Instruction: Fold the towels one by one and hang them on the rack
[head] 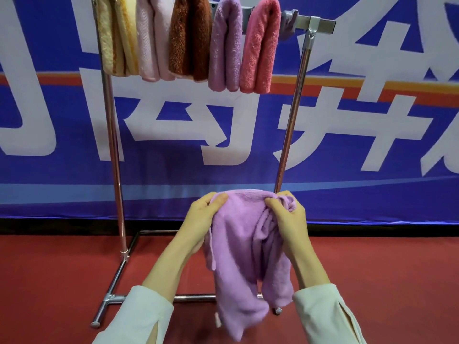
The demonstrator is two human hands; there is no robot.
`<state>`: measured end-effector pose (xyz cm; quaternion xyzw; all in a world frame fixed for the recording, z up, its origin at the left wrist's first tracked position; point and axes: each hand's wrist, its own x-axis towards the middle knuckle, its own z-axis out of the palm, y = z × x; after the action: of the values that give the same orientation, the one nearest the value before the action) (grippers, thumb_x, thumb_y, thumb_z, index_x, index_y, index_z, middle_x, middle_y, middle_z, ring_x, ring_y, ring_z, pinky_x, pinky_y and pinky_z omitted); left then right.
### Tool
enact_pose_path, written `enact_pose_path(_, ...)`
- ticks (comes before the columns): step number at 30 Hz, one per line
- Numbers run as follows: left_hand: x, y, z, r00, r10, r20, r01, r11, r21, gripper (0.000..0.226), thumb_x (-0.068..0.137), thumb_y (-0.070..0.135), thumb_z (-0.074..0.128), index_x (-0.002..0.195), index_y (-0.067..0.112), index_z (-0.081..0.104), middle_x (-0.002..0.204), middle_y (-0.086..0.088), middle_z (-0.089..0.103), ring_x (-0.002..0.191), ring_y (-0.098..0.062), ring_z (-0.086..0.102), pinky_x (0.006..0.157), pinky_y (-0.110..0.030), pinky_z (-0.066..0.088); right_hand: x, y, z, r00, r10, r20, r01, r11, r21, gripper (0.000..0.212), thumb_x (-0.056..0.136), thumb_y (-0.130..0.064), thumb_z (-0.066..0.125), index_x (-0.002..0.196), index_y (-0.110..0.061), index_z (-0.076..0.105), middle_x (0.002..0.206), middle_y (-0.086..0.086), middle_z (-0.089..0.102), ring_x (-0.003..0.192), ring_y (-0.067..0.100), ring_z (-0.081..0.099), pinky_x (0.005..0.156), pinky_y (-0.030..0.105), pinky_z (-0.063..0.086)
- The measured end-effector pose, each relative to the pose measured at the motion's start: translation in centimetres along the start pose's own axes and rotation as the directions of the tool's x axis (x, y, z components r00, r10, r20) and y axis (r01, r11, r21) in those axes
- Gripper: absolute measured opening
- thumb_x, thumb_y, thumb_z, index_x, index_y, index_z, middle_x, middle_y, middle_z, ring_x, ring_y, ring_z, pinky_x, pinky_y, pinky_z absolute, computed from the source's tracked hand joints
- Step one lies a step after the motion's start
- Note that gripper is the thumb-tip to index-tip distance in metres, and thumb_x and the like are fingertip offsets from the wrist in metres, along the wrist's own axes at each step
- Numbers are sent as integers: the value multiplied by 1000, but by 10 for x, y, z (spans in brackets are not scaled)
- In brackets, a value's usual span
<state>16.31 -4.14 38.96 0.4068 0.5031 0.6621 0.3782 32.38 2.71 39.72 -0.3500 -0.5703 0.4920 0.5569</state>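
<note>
A lilac towel hangs crumpled in front of me, held up by both hands at its top edge. My left hand grips the top left corner, thumb over the cloth. My right hand grips a bunched fold at the top right. Behind it stands a metal rack whose top bar carries several folded towels: a yellow towel, a pale pink towel, a brown towel, a purple towel and a coral pink towel.
The rack's right post and floor feet stand on red floor. A blue banner with large white characters covers the wall behind. A short stretch of bare bar lies right of the coral towel.
</note>
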Motion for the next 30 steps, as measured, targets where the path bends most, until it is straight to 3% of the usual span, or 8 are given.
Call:
enact_pose_path(2,0,4,4,998,46,-51,-46,999,-11,16,94,19,58,95,9,71,86,-1,72,80,-11,64,75,-24,52,-4,-3,4,985,19,174,-18,1000,-6,20,83,-4,72,78,-12,54,62,-8,53,59,6,52,60,17,45)
enact_pose_path(5,-5,8,11,994,91,59,-93,995,30,14,91,14,62,98,10,74,93,-3,75,84,-10,67,77,-22,54,-10,-4,11,909,64,413,-31,996,-85,27,76,-10,80,96,-13,63,83,-3,69,79,10,67,75,20,54)
enact_pose_path(8,-5,8,9,987,90,133,-98,994,52,15,88,12,65,99,8,74,96,-8,75,87,-15,69,80,-25,55,-13,0,14,868,81,489,-24,992,-121,26,79,-7,77,105,-8,70,100,9,74,94,19,69,88,30,54)
enact_pose_path(12,1,1,-4,989,131,63,-141,968,206,18,84,2,67,95,15,72,99,0,73,91,-9,65,87,-23,51,-10,1,10,942,52,331,-29,997,-72,7,83,-9,73,88,-5,70,83,7,67,79,13,62,78,30,50)
enact_pose_path(18,4,-6,-15,998,27,-64,-11,970,244,12,82,-1,66,81,11,70,75,3,66,66,-3,56,62,-11,44,-3,-2,7,997,55,46,-60,990,126,5,85,-10,71,90,-10,69,81,0,69,74,10,63,69,19,52)
enact_pose_path(24,4,-5,-11,996,-69,-54,79,976,202,24,83,14,68,62,13,59,67,-6,50,67,-17,41,60,-29,32,1,12,4,988,-2,-156,-5,999,-44,14,85,-23,72,74,-22,62,70,-8,62,69,12,57,70,30,47)
enact_pose_path(27,-1,2,12,993,-106,58,108,994,-24,11,89,13,63,80,8,66,76,-6,61,70,-16,53,60,-23,44,1,11,9,972,-16,-236,5,999,-46,12,86,-24,70,77,-23,62,74,-6,65,74,16,61,76,37,50)
enact_pose_path(30,-5,3,33,987,-98,131,109,991,-82,19,91,16,62,100,1,69,93,-11,70,83,-16,63,76,-25,52,-4,10,21,972,24,-235,-28,999,-15,14,88,-28,68,78,-22,60,75,-3,65,74,18,63,73,36,52)
